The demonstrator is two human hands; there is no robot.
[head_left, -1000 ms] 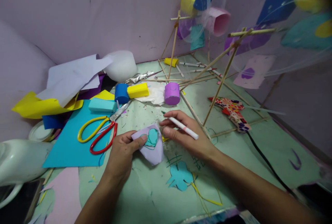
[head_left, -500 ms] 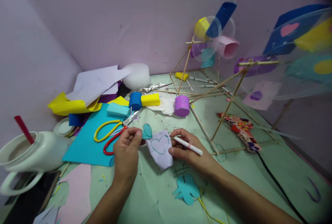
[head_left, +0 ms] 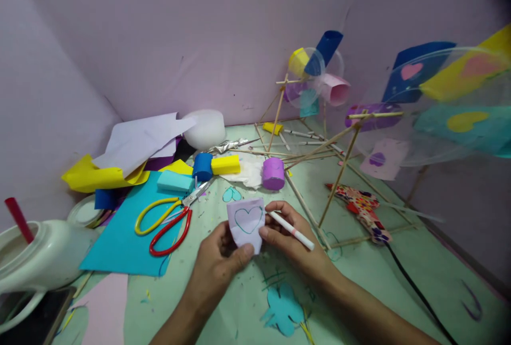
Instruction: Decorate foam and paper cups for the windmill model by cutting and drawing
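Note:
My left hand (head_left: 223, 260) pinches the lower left of a small pale lilac paper piece (head_left: 246, 223) with a heart outline drawn on it. My right hand (head_left: 289, 233) holds a white marker (head_left: 293, 230) between thumb and fingers, its tip end at the paper's right edge. A small teal heart (head_left: 232, 194) lies on the table just beyond the paper. Red and yellow handled scissors (head_left: 170, 222) lie to the left of my hands, partly over a bright blue sheet (head_left: 120, 244).
Stick frame (head_left: 339, 180) with clear discs and coloured paper stands at right, beside a patterned glue gun (head_left: 361, 206) with black cord. Paper rolls (head_left: 273, 173) lie behind my hands. A white jug (head_left: 43, 254) stands left; a blue cutout (head_left: 284, 307) lies in front.
My left hand has let go of the teal heart, which now lies on the table, and has taken hold of the lilac paper. The view has shifted slightly.

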